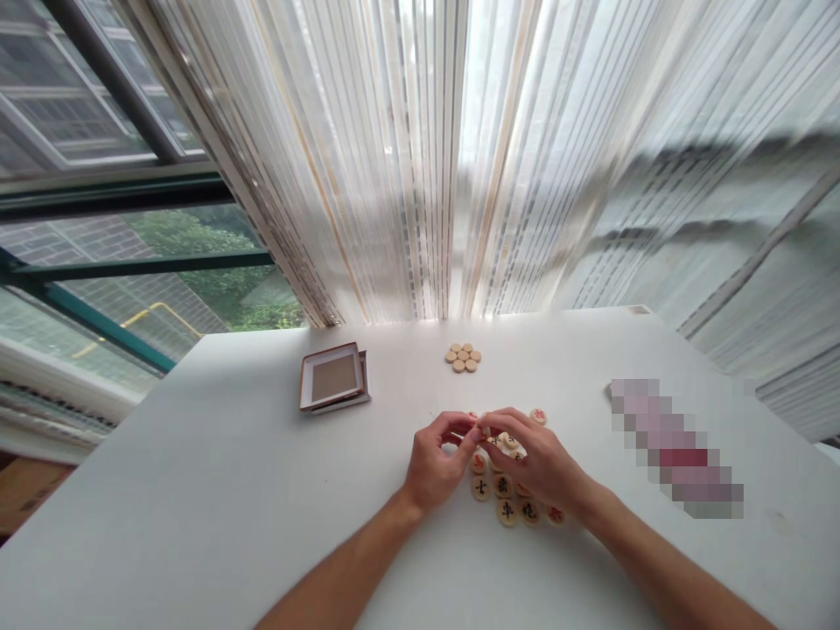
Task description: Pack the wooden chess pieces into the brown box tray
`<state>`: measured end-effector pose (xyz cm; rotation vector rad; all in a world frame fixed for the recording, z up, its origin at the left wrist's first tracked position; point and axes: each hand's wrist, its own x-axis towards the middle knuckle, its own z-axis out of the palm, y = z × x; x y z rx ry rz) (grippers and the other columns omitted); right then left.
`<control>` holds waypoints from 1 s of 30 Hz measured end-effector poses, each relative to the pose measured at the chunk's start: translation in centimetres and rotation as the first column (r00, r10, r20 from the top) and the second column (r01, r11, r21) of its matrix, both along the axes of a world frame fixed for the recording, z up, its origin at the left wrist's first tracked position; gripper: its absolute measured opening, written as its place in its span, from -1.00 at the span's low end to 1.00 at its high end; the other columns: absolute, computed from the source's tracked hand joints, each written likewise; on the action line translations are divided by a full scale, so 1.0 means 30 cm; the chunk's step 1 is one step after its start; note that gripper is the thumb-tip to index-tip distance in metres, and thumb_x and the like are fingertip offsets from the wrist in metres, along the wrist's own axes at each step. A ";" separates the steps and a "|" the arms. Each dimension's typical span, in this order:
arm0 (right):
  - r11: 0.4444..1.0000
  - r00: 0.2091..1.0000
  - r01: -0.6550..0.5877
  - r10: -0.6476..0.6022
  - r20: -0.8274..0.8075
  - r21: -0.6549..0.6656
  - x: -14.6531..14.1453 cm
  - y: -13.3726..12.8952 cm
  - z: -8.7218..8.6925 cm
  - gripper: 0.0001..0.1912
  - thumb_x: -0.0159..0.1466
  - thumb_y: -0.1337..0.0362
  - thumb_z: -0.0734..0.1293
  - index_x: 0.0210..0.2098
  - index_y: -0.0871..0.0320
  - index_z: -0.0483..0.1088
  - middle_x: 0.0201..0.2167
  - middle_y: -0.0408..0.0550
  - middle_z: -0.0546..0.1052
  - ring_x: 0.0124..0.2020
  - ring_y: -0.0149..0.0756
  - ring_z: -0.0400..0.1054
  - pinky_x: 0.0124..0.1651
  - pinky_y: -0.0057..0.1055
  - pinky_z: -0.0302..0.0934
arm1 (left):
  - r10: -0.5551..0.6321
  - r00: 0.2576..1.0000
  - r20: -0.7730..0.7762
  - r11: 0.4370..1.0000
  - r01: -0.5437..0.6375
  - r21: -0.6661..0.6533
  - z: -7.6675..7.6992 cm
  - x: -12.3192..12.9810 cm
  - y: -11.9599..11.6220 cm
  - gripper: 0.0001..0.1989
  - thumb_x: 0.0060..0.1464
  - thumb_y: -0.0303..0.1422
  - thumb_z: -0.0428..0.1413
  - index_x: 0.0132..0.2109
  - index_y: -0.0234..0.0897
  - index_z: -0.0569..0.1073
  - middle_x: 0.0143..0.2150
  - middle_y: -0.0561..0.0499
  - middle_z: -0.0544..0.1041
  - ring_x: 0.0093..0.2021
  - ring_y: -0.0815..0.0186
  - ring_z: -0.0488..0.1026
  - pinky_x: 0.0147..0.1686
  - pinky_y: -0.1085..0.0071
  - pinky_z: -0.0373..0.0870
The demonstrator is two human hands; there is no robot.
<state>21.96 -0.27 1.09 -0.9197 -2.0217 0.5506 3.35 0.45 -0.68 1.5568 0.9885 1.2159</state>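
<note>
Over the near middle of the white table, my left hand (pixel 437 459) and my right hand (pixel 542 451) meet at the fingertips. Both are closed in a pinch around a small round Chinese chess piece (pixel 486 431), partly covered by the fingers. Below and between them lie several wooden Chinese chess pieces (pixel 502 486) with black or red characters, set close together in rough rows. My right hand hides some of them. One red-marked piece (pixel 538 416) lies just beyond my right hand.
Farther back, several face-down round pieces (pixel 463 356) form a flower-shaped cluster. An open shallow box (pixel 336 376) stands at the back left. A blurred-out pinkish object (pixel 675 451) lies on the right of the table (pixel 229 490). Striped curtains (pixel 407 157) hang along the far edge.
</note>
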 end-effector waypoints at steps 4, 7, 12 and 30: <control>1.000 1.000 0.008 -0.008 0.021 0.006 0.007 0.001 0.001 -0.61 0.35 0.37 0.33 0.13 -0.06 0.34 -0.14 -0.04 0.52 -0.15 -0.23 0.47 -0.11 -0.31 0.41 | -0.009 1.000 -0.009 1.000 0.009 0.020 0.001 -0.003 -0.002 -0.79 0.24 -0.21 0.16 -0.08 -0.23 0.53 -0.18 -0.04 0.65 -0.21 0.25 0.61 -0.20 0.37 0.56; 1.000 0.999 0.023 -0.023 0.047 0.003 0.012 0.001 0.007 -0.62 0.36 0.34 0.33 0.14 -0.07 0.35 -0.12 -0.04 0.53 -0.15 -0.22 0.49 -0.11 -0.31 0.41 | -0.029 1.000 0.009 0.999 0.029 0.017 0.003 -0.007 -0.001 -0.78 0.25 -0.22 0.14 -0.07 -0.25 0.51 -0.17 -0.06 0.64 -0.24 0.27 0.61 -0.20 0.36 0.57; 1.000 0.997 0.009 -0.008 0.080 -0.017 0.014 0.000 0.019 -0.60 0.43 0.34 0.22 0.21 -0.08 0.33 -0.02 0.01 0.51 -0.07 -0.21 0.48 -0.05 -0.31 0.41 | -0.067 0.997 0.032 0.998 0.067 0.007 0.006 -0.009 0.001 -0.77 0.23 -0.24 0.16 -0.03 -0.25 0.46 -0.21 -0.06 0.63 -0.27 0.28 0.60 -0.23 0.37 0.57; 0.984 0.998 0.063 -0.059 0.025 -0.169 0.005 0.000 0.043 -0.75 0.41 0.25 0.25 0.05 0.00 0.44 -0.14 -0.02 0.59 -0.13 -0.22 0.52 -0.03 -0.27 0.41 | -0.071 0.994 0.086 0.995 0.076 -0.068 -0.013 -0.013 0.008 -0.72 0.16 -0.23 0.24 -0.07 -0.22 0.39 -0.24 -0.03 0.63 -0.28 0.29 0.60 -0.30 0.41 0.52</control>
